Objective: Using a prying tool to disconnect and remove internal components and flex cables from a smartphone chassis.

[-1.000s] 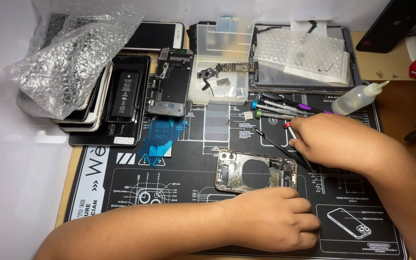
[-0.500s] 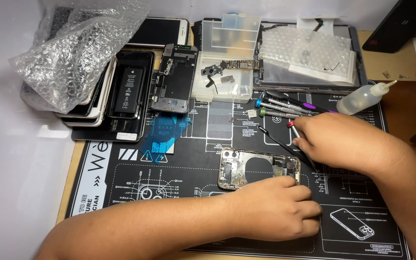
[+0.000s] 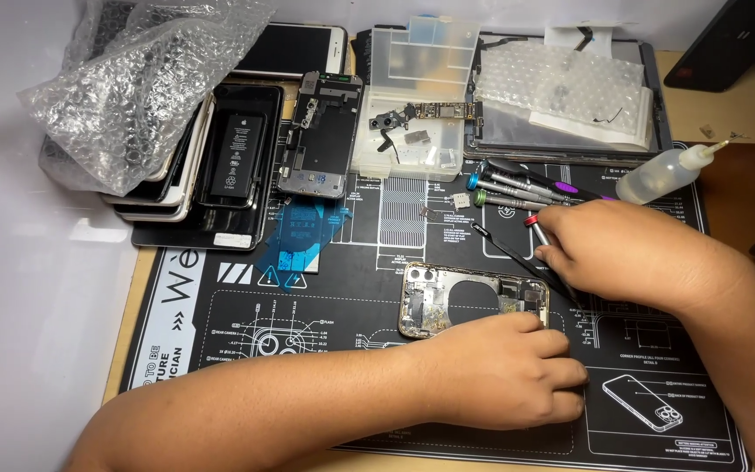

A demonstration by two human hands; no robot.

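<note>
An opened phone housing (image 3: 460, 299) with bare metal insides lies on the black repair mat (image 3: 325, 288). My left hand (image 3: 504, 371) rests on the housing's near edge, fingers curled, pinning it to the mat. My right hand (image 3: 609, 249) sits just right of the housing and grips a red-capped screwdriver (image 3: 535, 225), whose tip I cannot see. Black tweezers (image 3: 517, 253) lie slanted under that hand, beside the housing's far right corner.
Several precision screwdrivers (image 3: 517, 185) lie behind my right hand. A clear parts box (image 3: 412, 96), a bare phone frame (image 3: 318, 135), a stack of phones with a battery (image 3: 220, 162), bubble wrap (image 3: 146, 83), a blue film (image 3: 299, 236) and a squeeze bottle (image 3: 661, 172) line the back.
The view has shifted slightly, so everything sits a little lower in frame. My right hand has edged closer to the housing. My left hand stays on the housing.
</note>
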